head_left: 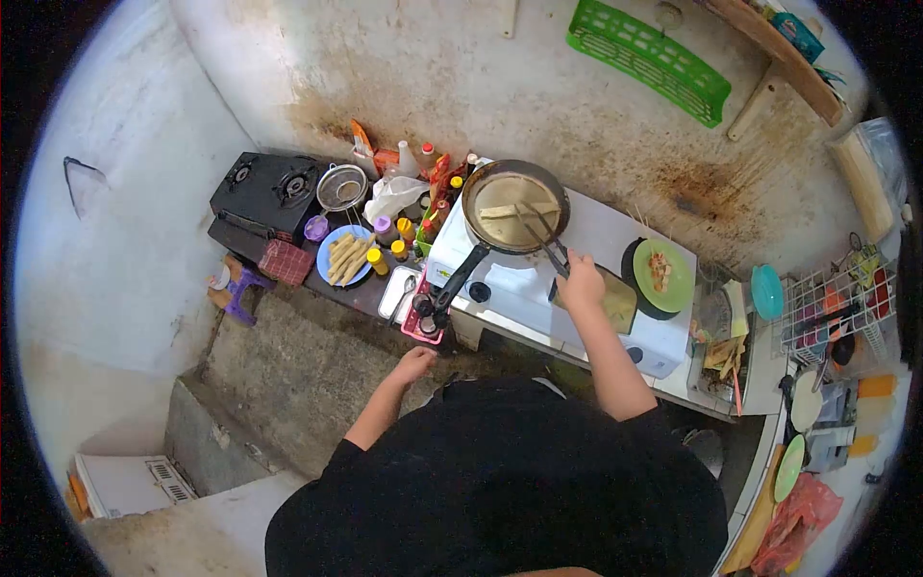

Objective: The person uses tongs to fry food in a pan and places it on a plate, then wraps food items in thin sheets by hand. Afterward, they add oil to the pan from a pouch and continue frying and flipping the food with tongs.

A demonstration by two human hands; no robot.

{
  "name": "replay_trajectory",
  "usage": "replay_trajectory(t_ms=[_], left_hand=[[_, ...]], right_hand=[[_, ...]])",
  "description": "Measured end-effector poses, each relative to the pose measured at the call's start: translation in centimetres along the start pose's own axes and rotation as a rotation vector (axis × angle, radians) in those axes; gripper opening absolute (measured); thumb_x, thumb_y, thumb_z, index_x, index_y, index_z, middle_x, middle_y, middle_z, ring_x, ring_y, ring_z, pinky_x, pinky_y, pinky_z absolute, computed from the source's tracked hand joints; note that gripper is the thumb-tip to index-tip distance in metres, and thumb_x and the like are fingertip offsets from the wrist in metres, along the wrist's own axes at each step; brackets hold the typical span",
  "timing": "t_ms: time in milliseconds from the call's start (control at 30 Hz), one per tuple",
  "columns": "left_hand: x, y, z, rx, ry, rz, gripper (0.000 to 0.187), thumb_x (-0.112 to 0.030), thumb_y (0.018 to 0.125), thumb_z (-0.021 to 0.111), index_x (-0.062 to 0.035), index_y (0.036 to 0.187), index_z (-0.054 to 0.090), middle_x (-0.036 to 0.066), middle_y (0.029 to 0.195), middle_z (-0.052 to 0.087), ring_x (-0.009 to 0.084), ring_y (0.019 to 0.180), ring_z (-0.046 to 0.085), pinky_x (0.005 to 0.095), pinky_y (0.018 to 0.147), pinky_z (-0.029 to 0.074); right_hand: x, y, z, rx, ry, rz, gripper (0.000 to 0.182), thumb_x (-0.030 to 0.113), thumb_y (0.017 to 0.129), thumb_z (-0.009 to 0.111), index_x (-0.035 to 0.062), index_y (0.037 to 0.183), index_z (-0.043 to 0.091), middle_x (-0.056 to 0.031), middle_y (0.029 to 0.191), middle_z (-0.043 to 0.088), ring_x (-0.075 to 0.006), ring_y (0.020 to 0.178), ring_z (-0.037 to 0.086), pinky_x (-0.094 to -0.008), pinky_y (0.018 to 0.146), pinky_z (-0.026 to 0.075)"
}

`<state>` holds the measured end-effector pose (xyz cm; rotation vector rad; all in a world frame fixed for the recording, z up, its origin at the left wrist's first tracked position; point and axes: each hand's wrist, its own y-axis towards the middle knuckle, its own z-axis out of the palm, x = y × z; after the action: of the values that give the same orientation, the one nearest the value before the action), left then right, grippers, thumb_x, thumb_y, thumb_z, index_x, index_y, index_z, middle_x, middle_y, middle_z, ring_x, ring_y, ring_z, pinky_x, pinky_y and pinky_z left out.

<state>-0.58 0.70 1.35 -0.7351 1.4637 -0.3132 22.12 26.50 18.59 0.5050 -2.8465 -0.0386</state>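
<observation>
A frying pan [471,216] with oil in it sits on the white stove [519,288], its black handle pointing down and left. Pale rolls [507,212] lie in the oil. My right hand [581,281] is closed on dark tongs [550,246], whose tips reach into the pan by the rolls. Below the pan's handle, my left hand [417,363] hangs near the pink basket [428,337], fingers curled together; whether anything is in it is too small to tell.
Left of the stove are a blue plate [325,262] of rolls, seasoning bottles, a strainer [341,188] and a black stove [255,197]. To the right stand a green plate [678,274] with food, a glass tray [716,361] and a white wire rack [827,313].
</observation>
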Motion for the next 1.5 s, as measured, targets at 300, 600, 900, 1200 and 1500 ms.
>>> replay_trajectory(t_ms=[300, 600, 900, 1200, 1500], left_hand=[[-2.0, -1.9, 0.4, -0.042, 0.074, -0.066, 0.025, -0.025, 0.081, 0.049, -0.0044, 0.095, 0.052, 0.003, 0.078, 0.054, 0.0118, 0.063, 0.049, 0.0252, 0.053, 0.04], [-2.4, -1.9, 0.5, -0.033, -0.007, -0.056, 0.024, -0.023, 0.081, 0.049, -0.0035, 0.093, 0.052, 0.005, 0.075, 0.054, 0.0127, 0.06, 0.049, 0.0257, 0.052, 0.041], [-3.0, -2.1, 0.7, -0.037, 0.078, -0.049, 0.024, -0.023, 0.08, 0.047, -0.0046, 0.095, 0.053, 0.002, 0.08, 0.056, 0.0114, 0.063, 0.051, 0.0248, 0.052, 0.041], [-2.6, -1.8, 0.9, -0.026, 0.031, -0.022, 0.026, -0.022, 0.08, 0.047, -0.0026, 0.095, 0.054, 0.004, 0.08, 0.055, 0.0107, 0.062, 0.049, 0.0242, 0.051, 0.04], [-2.6, -1.8, 1.0, -0.035, 0.048, 0.005, 0.023, -0.024, 0.079, 0.049, -0.0035, 0.087, 0.055, 0.001, 0.068, 0.052, 0.0096, 0.055, 0.046, 0.0231, 0.049, 0.037]], right_hand=[[-0.9, -0.1, -0.1, -0.018, 0.07, 0.098, 0.055, 0.024, 0.065, 0.066, 0.0123, 0.115, 0.048, -0.0132, 0.097, 0.05, -0.0299, 0.087, 0.054, -0.0376, 0.072, 0.045], [-1.1, 0.3, -0.2, -0.017, 0.106, 0.124, 0.053, 0.023, 0.064, 0.066, 0.0118, 0.113, 0.05, -0.0136, 0.095, 0.051, -0.0304, 0.086, 0.054, -0.0375, 0.074, 0.045], [-0.8, -0.1, 0.0, -0.016, 0.154, 0.083, 0.054, 0.022, 0.061, 0.068, 0.0096, 0.111, 0.052, -0.0142, 0.094, 0.053, -0.0308, 0.087, 0.054, -0.0374, 0.075, 0.044], [-0.6, 0.2, 0.2, 0.032, 0.211, 0.089, 0.053, 0.025, 0.06, 0.068, 0.007, 0.108, 0.054, -0.0159, 0.096, 0.055, -0.0295, 0.089, 0.053, -0.0365, 0.078, 0.043], [-0.2, 0.1, 0.1, 0.051, 0.253, 0.119, 0.054, 0.026, 0.06, 0.068, 0.0085, 0.109, 0.054, -0.0158, 0.097, 0.055, -0.03, 0.089, 0.054, -0.0374, 0.077, 0.043]])
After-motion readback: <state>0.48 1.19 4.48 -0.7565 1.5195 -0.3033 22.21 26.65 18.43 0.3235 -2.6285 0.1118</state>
